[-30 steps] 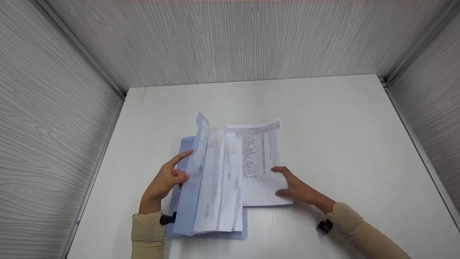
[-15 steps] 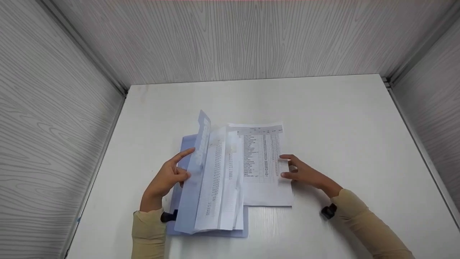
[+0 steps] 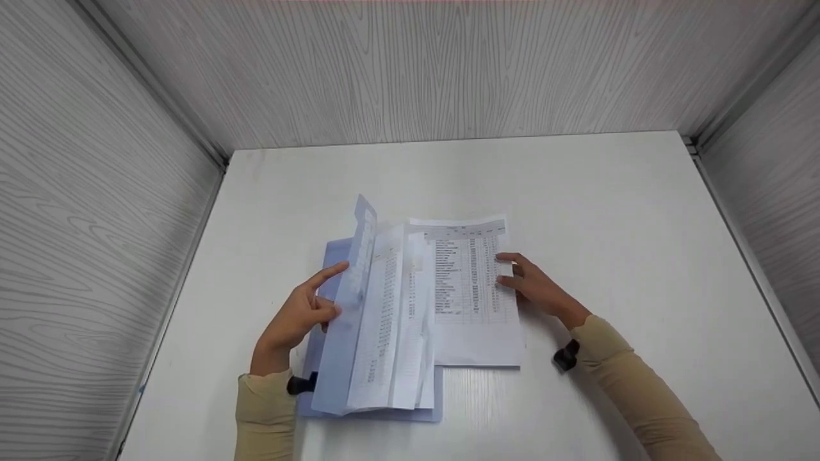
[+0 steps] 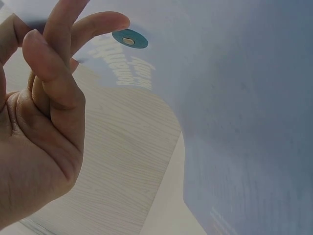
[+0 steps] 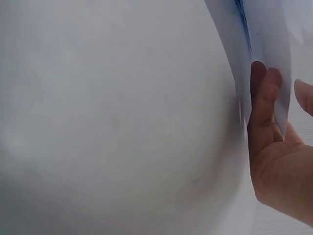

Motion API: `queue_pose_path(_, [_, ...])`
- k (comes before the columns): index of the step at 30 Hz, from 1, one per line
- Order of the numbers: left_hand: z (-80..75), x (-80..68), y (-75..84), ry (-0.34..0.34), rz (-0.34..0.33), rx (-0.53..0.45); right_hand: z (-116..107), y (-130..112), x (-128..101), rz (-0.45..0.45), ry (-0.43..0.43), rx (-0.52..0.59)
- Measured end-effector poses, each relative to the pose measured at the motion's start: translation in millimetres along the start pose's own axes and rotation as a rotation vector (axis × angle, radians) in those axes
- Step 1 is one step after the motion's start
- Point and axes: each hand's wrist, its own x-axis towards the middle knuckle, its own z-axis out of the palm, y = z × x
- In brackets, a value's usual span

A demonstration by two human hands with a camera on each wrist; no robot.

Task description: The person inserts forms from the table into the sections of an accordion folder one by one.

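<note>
pale blue plastic folder cover held up by left hand; right hand pinching white printed sheet edge, not yet filed.

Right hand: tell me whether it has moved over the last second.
Yes. The right hand has slid away from the person along the right edge of the printed sheet, from near its lower part toward its top; the sheet has hardly shifted.
</note>
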Motion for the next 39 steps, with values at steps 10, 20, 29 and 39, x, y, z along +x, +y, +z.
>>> queue_pose_path(10, [2.8, 0.2, -0.9, 0.016, -0.014, 0.007, 17.3, 0.6, 2.9, -0.033, 0.077, -0.049])
queue_pose_path(20, [0.6, 0.5, -1.7, 0.010, -0.001, -0.010, 26.5, -0.1, -15.8, -0.048, 0.107, -0.059])
queue_pose_path(29, [2.3, 1.5, 0.8, 0.013, -0.002, -0.008, 44.7, 5.8, -31.5, -0.010, 0.116, -0.069])
queue_pose_path(39, [1.1, 1.2, -1.3, 0.008, -0.009, 0.006, 56.0, 7.0, -42.4, -0.057, 0.050, 0.033])
